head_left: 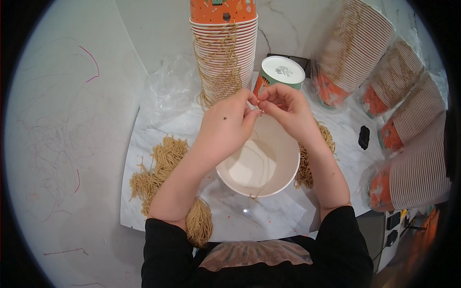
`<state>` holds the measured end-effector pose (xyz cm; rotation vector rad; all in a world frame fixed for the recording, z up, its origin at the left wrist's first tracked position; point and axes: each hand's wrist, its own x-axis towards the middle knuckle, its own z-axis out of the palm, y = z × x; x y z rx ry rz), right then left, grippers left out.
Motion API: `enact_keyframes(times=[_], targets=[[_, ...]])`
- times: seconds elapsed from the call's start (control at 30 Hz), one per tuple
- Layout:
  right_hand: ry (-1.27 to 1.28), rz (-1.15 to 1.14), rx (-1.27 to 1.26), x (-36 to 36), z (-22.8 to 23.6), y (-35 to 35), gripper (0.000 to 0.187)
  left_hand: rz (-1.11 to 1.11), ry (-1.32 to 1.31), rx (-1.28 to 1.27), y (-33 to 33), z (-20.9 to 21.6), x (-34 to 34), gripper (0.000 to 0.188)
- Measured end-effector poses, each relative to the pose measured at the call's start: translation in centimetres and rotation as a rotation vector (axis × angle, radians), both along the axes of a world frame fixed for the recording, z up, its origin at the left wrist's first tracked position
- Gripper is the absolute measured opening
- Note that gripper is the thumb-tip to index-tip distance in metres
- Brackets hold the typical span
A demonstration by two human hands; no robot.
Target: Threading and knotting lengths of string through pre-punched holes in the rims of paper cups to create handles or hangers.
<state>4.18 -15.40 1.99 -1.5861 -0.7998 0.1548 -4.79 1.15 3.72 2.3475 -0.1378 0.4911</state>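
A large white paper bucket [234,185] lies tipped with its open mouth toward me on the table. At its far rim, my left hand [226,120] and my right hand [288,108] meet with fingertips pinched together. Between them they grip a thin tan string [255,133], part of which hangs into the bucket. The fingers hide exactly how the string sits at the rim. Bundles of tan strings lie beside my left forearm [165,161] and under my right forearm [305,168]. Another bundle [199,223] rests at the table's near edge.
A tall stack of nested orange-and-white buckets [249,43], draped with tan strings, stands behind my hands. Next to it is an upturned bucket [283,69]. Several plastic-wrapped stacks [353,48] line the right side, near a small black object [364,138]. Clear plastic [170,84] lies back left.
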Motion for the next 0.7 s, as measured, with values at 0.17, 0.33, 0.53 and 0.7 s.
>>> enact_keyframes(times=[0.17,0.33,0.53,0.7], targets=[[0.049,0.019,0.053,-0.4,0.5,0.1,0.007,-0.011,0.069,-0.027,0.5,-0.3,0.7,0.024],[0.08,0.066,0.115,-0.5,0.5,0.0,0.009,-0.014,0.075,-0.03,0.1,-0.6,1.7,0.022],[0.066,0.024,0.245,-0.9,1.5,-0.1,0.011,-0.008,0.107,-0.106,0.4,-0.3,1.6,0.019],[0.057,-0.066,0.315,-0.4,2.5,-1.2,0.015,0.004,0.145,-0.1,0.8,-0.2,1.7,0.018]])
